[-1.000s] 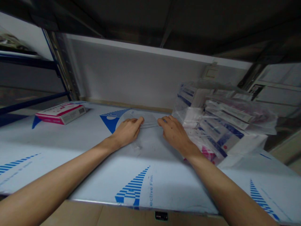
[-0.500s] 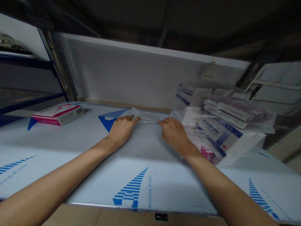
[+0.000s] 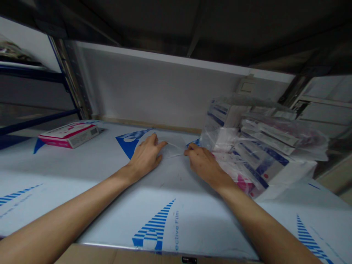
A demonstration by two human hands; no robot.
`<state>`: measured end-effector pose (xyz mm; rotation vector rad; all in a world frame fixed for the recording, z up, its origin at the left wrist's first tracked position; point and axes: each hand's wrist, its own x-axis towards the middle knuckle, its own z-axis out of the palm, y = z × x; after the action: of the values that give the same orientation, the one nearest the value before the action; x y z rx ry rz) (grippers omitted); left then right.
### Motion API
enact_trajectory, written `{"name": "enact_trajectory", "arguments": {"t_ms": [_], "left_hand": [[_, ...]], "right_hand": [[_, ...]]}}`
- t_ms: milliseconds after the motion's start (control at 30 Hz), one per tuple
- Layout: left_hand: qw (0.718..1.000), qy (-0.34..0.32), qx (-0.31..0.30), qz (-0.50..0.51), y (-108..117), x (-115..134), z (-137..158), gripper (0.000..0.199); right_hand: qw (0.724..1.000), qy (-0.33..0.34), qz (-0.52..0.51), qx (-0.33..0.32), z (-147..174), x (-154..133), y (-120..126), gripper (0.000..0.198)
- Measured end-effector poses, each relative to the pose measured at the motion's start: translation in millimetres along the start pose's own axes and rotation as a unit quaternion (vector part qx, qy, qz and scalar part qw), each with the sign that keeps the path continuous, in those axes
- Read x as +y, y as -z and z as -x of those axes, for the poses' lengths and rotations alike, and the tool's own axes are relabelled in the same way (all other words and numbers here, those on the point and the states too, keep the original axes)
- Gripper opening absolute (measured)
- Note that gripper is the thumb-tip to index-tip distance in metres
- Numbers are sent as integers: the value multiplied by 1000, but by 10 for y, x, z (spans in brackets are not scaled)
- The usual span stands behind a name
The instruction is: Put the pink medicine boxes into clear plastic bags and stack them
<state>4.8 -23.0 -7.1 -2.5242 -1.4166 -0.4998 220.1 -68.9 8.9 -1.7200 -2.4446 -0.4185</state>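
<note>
While both bare hands were low over the shelf [image 3: 211, 220], a clear plastic bag [image 3: 176, 143] lay between them, near the middle of the surface and short of the back wall [image 3: 165, 91]. The right hand [image 3: 205, 163] pinched the bag's edge between thumb and forefinger. The left hand [image 3: 145, 156] was at the opposite end of the film, its thumb and forefinger visibly parted (whether its curled fingers also gripped any film could not be told).

The step in hand was judged to be parting the layers of the bag at its near edge. Good practice called for a firm pinch on one layer only with the right hand, and a light rub or lift by the left thumb against the other. A slow, even pull was advised, since film this thin appeared liable to cling, crease or tear.

As to bearing, two pale edge lines ran crosswise from hand to hand, closing toward the right hand. The nearer edge faced the wearer, and the film behind it spread toward the wall. The bag's long axis could not be established, its outline being too faint.

A pink-and-white box [image 3: 70, 135] lay flat, well apart on the left. Boxes wrapped in plastic [image 3: 261, 157] were piled just beside the right hand.
</note>
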Motion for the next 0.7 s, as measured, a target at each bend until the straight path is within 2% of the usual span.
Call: {"name": "enact_trajectory", "arguments": {"t_ms": [67, 133, 300, 367, 467, 533, 600, 700], "left_hand": [[1000, -1, -3, 4, -10, -8, 3, 59], [1000, -2, 3, 11, -27, -15, 2, 63], [999, -8, 25, 39, -46, -39, -7, 47], [999, -11, 26, 42, -27, -40, -5, 43], [998, -26, 33, 48, 10, -14, 6, 34], [997, -35, 40, 61, 21, 19, 12, 28], [996, -42, 43, 71, 15, 48, 12, 32], [996, -50, 32, 62, -15, 47, -2, 43]], "right_hand": [[1000, -4, 20, -5, 6, -11, 21, 50], [999, 2, 35, 9, -3, -27, 34, 49], [999, 3, 12, 44, -37, -52, 37, 27], [999, 0, -2, 37, -28, -47, 34, 32], [1000, 5, -1, 21, 1, -30, 34, 52], [1000, 7, 1, 16, 14, -29, 39, 57], [1000, 10, -3, 10, 12, -45, 45, 51], [1000, -7, -2, 10, -15, -81, 44, 31]]}}
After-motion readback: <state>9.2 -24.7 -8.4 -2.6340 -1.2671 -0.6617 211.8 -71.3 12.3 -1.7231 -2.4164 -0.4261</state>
